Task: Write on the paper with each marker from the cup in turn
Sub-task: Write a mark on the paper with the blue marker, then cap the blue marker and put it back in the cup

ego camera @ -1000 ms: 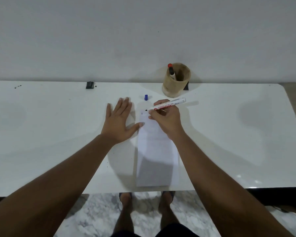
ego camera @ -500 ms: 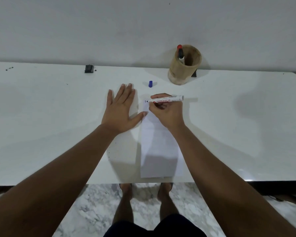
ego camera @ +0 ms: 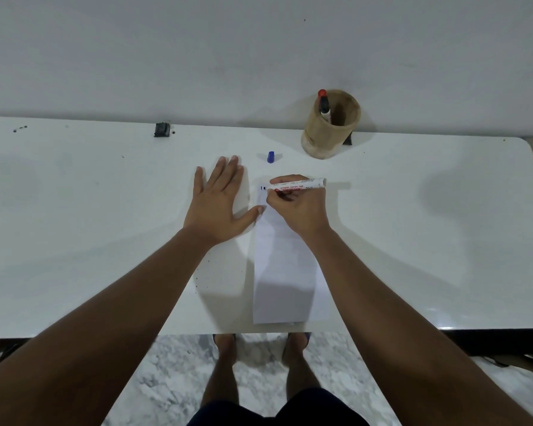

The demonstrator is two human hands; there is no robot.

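Since the earlier frame, my right hand (ego camera: 296, 207) has laid its marker (ego camera: 296, 185) nearly level, tip leftward at the paper (ego camera: 285, 272) top, fingers closed round it. Left hand (ego camera: 219, 204) lies flat, empty, thumb pinning the paper edge. Beyond, blue cap (ego camera: 270, 157); farther right, cup (ego camera: 331, 126) holding the red-capped marker (ego camera: 323, 104).

Plain room — white table (ego camera: 74, 241), marble floor (ego camera: 173, 379)

We hold our left hand (ego camera: 220, 204) flat, palm down, fingers spread, while our right hand (ego camera: 299, 206) is curled in a writing grip, both forearms stretched forward.
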